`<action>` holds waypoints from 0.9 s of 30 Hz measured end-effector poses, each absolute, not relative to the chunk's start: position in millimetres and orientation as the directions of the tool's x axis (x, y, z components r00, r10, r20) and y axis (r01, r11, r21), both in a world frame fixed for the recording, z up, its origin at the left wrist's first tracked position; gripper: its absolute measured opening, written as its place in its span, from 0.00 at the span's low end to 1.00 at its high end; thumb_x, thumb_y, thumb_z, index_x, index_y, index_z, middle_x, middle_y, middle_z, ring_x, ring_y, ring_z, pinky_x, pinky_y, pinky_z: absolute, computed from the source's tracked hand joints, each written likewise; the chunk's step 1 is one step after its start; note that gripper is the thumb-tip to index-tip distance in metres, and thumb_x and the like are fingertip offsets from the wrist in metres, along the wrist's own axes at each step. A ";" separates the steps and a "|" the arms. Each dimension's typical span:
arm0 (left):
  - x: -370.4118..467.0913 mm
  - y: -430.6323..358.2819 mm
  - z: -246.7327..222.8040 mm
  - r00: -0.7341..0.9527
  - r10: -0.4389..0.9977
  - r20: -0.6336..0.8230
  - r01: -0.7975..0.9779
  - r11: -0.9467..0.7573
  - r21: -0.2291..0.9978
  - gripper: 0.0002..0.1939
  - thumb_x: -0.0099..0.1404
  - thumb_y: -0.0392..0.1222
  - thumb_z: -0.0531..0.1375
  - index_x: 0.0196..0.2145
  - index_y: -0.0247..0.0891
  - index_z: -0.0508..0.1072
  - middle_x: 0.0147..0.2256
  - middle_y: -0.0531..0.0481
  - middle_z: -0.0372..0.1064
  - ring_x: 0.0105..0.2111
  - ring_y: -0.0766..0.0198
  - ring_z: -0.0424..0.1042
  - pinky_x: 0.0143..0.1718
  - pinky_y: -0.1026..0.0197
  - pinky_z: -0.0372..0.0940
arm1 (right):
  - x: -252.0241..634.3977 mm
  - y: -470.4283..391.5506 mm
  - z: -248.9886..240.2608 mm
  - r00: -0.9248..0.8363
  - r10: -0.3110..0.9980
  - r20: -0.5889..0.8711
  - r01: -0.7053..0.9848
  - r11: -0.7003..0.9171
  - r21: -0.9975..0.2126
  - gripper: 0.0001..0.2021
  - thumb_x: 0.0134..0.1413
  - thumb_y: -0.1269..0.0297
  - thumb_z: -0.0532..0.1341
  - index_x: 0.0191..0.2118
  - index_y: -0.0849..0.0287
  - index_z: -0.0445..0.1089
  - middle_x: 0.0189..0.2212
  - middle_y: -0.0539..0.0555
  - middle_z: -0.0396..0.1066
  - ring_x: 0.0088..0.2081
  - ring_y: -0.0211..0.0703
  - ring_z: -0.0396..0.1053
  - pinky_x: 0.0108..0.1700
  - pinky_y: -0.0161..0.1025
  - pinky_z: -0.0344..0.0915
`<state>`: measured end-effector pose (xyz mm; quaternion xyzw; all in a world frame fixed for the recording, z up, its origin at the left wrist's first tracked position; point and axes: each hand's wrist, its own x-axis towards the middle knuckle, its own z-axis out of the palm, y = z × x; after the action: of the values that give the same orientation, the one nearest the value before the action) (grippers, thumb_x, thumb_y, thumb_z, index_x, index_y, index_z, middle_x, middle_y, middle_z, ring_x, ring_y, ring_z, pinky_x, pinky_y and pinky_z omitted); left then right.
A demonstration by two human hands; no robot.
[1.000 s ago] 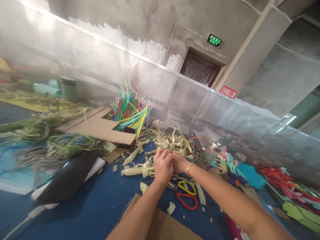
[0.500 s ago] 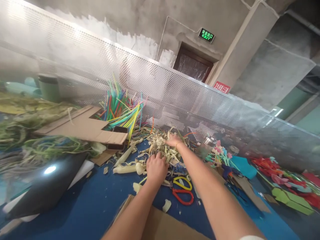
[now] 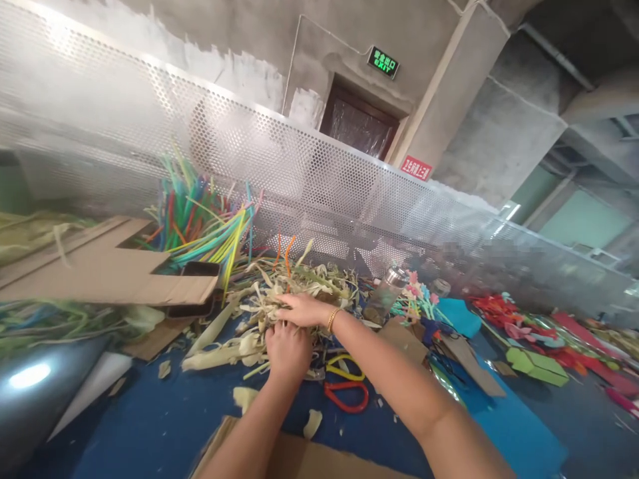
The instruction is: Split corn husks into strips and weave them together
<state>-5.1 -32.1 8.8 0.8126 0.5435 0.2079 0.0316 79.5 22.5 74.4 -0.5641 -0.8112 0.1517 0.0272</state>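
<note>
Checking the area with 12 o'clock straight ahead of the person, both bare hands are found at a heap of pale, dry husks [image 3: 319, 279] on a blue surface [image 3: 154, 419]. The left hand [image 3: 289, 348] sits at the heap's 6 o'clock edge, back up, fingers bent into the husks. The right hand [image 3: 306, 311] reaches in from 4 o'clock, just beyond the left, its fingers pointing toward 9 o'clock and laid on the husks. Fingertips are partly hidden; whether either grip is closed around husks cannot be told. A gold bracelet [image 3: 333, 320] circles the right wrist.

Near the hands, at 4 to 5 o'clock, lie a yellow loop [image 3: 344, 377] and a red loop [image 3: 349, 410], side by side. At 8 o'clock a thick pale stalk [image 3: 212, 360] rests on the surface. A piece of cardboard [image 3: 324, 459] lies at 6 o'clock, partly behind the left forearm.

At 2 o'clock a clear bottle [image 3: 387, 293] leans, with pink and blue flowers [image 3: 419, 296] just beside it. Red scraps [image 3: 492, 311] occupy 3 o'clock, well apart from the hands; a blue sheet [image 3: 522, 426] lies at 4 o'clock.

Coloured stems [image 3: 200, 223] bunch at 10 to 11 o'clock, behind a cut cardboard box [image 3: 94, 266]. A perforated metal screen [image 3: 289, 150] spans the far side at 12 o'clock.
</note>
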 end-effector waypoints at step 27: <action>-49.1 3.4 18.1 0.025 0.685 0.728 0.722 -0.516 0.461 0.21 0.64 0.49 0.55 0.53 0.41 0.71 0.52 0.41 0.67 0.53 0.46 0.63 0.55 0.47 0.55 | 152.0 57.4 89.8 -0.086 0.985 0.147 0.976 0.053 0.212 0.17 0.62 0.68 0.49 0.52 0.62 0.67 0.50 0.64 0.68 0.49 0.51 0.67 0.49 0.43 0.64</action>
<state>-49.1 3.4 18.1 0.7157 0.4916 0.4958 -0.0185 152.0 57.4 89.8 -0.6759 -0.7254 -0.1289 -0.0188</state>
